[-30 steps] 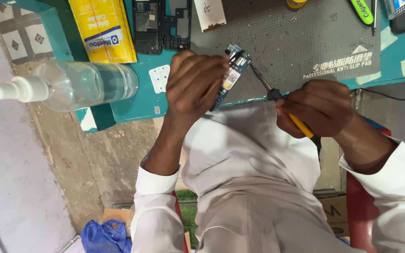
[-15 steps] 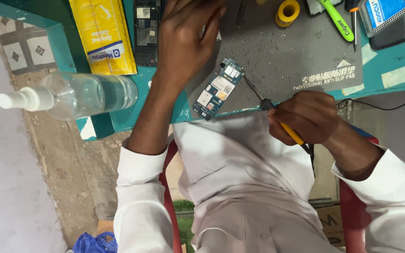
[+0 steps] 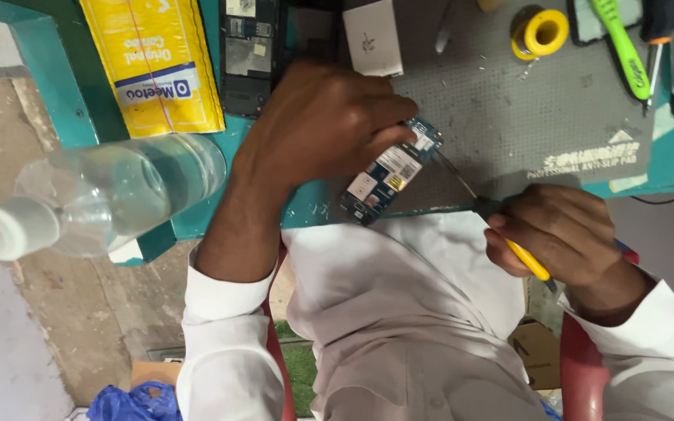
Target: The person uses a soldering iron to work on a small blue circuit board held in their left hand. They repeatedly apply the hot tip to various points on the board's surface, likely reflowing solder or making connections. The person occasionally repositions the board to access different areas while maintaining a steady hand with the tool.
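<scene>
My left hand (image 3: pixel 321 125) is closed over the top end of a small blue phone circuit board (image 3: pixel 380 183), which lies tilted at the near edge of a grey work mat (image 3: pixel 524 117). A thin screwdriver with a yellow handle (image 3: pixel 530 261) is gripped in my right hand (image 3: pixel 563 234). Its metal shaft runs up to the board's right side, close to my left fingers. Whether the tip touches the board is hidden by those fingers.
A clear spray bottle (image 3: pixel 111 195) lies on its side at the left of the teal table (image 3: pixel 48 86). Behind it are a yellow packet (image 3: pixel 154 62) and a black phone housing (image 3: pixel 247 54). A yellow roll (image 3: pixel 540 33) and a green tool (image 3: pixel 622 47) sit at the mat's far end.
Half a second ago my left hand was reaching toward the phone housing with the board lying free. It has come back down onto the board. My right hand has stayed put with the screwdriver.
</scene>
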